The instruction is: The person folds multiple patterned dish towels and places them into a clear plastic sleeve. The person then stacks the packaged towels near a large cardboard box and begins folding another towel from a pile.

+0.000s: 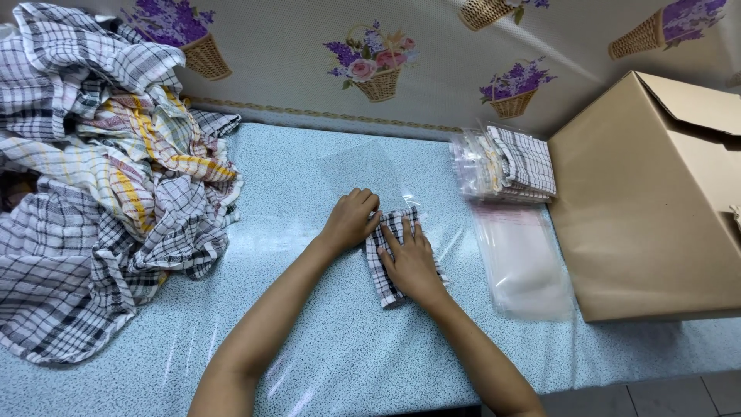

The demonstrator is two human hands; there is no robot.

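Tabletop: lying under a pale blue speckled cover with a glossy clear sheet over it, catching glare streaks near the arms.
Wall: running along the far edge, showing a print of flower baskets in purple and pink, with a thin patterned border at its foot.
Floor: grey tiles peeking in at the bottom right corner.
Folded cloth: small checked black-and-white cloth, lying mid-tabletop, just below a clear bag that is lying flat.
Left hand: curling its fingers at the cloth's left top edge, touching it; whether it is pinching, cannot tell.
Right hand: lying flat, fingers spread, pressing down on the cloth.
Cloth pile: loose checked cloths, some with yellow stripes, heaping over the left side.
Packed stack: bagged checked cloths sitting by the wall, right of centre.
Empty bags: clear, lying flat just beside the cardboard box.
Cardboard box: standing at the right edge, flap open.
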